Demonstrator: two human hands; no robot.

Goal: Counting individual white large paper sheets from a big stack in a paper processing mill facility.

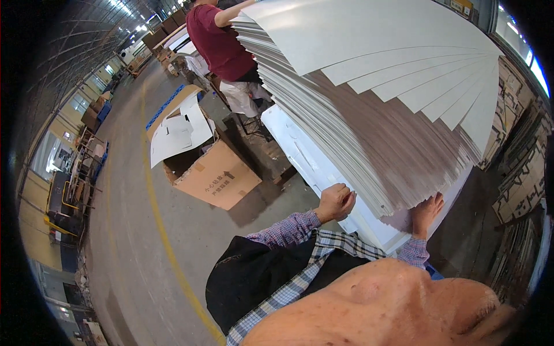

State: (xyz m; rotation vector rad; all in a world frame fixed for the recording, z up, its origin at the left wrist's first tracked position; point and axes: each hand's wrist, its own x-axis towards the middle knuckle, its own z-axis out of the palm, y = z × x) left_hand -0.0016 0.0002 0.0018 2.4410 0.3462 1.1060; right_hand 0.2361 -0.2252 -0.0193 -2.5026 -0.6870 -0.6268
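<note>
A tall stack of large cardboard sheets (369, 138), white on top and grey-brown beneath, leans and fans out in front of me. Its uppermost sheets (392, 34) spread like steps toward the right. Below it lies a lower pile of white sheets (309, 158). My left hand (337, 203) is curled closed just off the near left corner of the stack, with nothing visible in it. Against the stack's near edge rests my right hand (426, 215), its fingers extended and partly hidden by the sheets. It appears to touch the edge without wrapping round it.
Left of the stack stands an open cardboard box (216, 179) with white card offcuts (182, 132) on top. Another person (219, 43) in a dark red shirt works at the stack's far left. Patterned boards (522, 167) lean at the right. A yellow line (167, 242) runs along the floor.
</note>
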